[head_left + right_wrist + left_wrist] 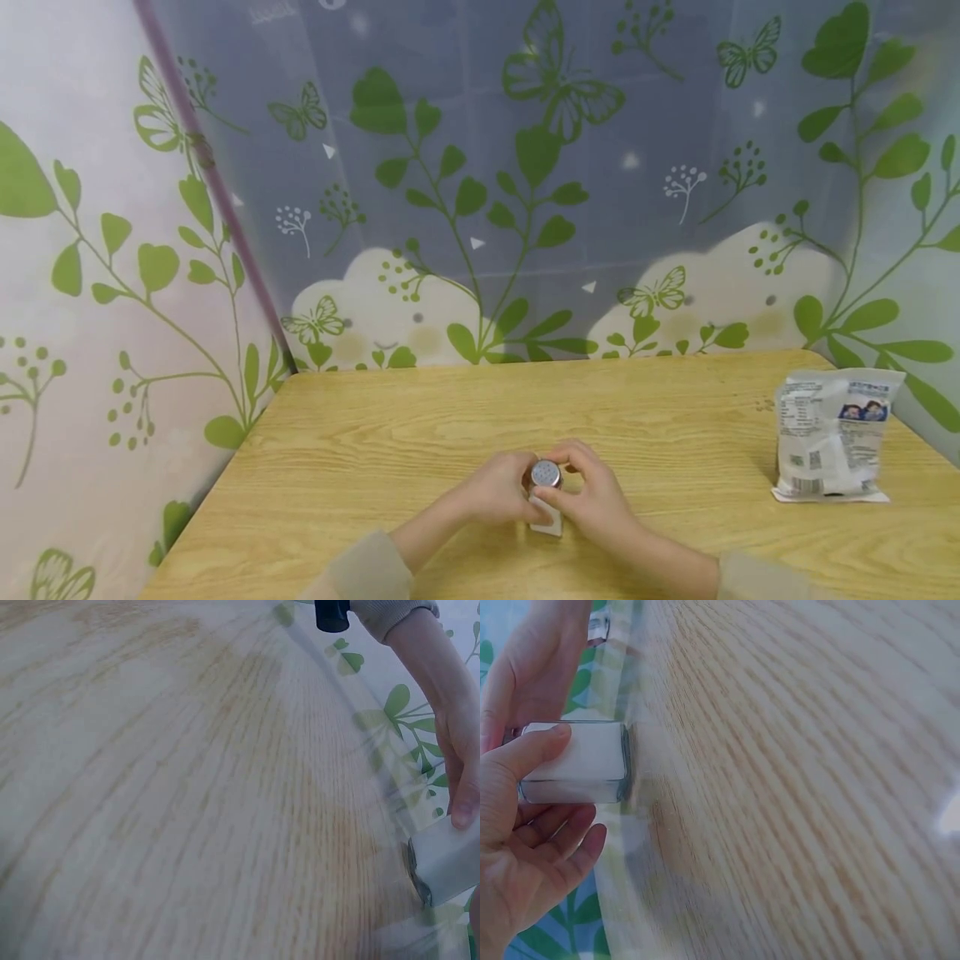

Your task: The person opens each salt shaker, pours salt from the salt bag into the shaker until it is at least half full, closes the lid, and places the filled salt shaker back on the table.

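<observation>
A glass salt shaker (553,527) with white contents and a perforated metal lid (546,474) stands upright on the wooden table. My left hand (498,490) holds its body, the thumb laid along one side. My right hand (596,496) pinches the lid area between thumb and fingers. In the left wrist view, the shaker's (589,761) base sits at the tabletop, with the left hand (525,840) around it and the right hand (544,664) beyond. Over in the right wrist view, the shaker (448,862) appears at the right edge under the left thumb; the right hand is mostly cut off.
A white printed packet (836,437) stands on the right side of the wooden table (375,433). Patterned cloth walls (465,167) close off the back and sides. A small shiny item (598,628), too partial to identify, shows at the top of the left wrist view.
</observation>
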Available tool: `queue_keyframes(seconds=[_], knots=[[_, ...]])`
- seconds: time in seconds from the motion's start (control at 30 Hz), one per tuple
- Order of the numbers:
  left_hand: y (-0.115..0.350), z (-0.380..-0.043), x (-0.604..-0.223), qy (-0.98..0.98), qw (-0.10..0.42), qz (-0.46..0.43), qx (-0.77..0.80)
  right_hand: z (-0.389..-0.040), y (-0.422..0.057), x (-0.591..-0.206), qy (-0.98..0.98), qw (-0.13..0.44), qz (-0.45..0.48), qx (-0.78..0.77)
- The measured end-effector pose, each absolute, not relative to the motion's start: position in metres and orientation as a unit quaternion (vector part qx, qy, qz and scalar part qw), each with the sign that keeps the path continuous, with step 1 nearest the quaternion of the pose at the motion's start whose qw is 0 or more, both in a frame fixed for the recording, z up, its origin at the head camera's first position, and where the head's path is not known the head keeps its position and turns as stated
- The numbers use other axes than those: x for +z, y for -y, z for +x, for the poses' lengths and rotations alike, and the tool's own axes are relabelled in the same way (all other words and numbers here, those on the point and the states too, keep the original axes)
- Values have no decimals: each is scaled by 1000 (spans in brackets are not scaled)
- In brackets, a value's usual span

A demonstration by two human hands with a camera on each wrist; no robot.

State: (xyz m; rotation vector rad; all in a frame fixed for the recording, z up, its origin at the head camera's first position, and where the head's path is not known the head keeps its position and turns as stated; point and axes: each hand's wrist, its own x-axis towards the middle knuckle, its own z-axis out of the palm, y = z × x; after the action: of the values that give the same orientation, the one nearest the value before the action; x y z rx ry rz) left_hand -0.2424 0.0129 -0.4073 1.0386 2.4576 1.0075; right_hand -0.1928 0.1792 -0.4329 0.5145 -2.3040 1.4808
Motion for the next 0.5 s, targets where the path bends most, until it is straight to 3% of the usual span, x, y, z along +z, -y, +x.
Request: queue_keyframes(seconds=[0.5], knots=[[-16,-243,-407,-857,127,363,342,-197,-189,-436,805,201,263,491]])
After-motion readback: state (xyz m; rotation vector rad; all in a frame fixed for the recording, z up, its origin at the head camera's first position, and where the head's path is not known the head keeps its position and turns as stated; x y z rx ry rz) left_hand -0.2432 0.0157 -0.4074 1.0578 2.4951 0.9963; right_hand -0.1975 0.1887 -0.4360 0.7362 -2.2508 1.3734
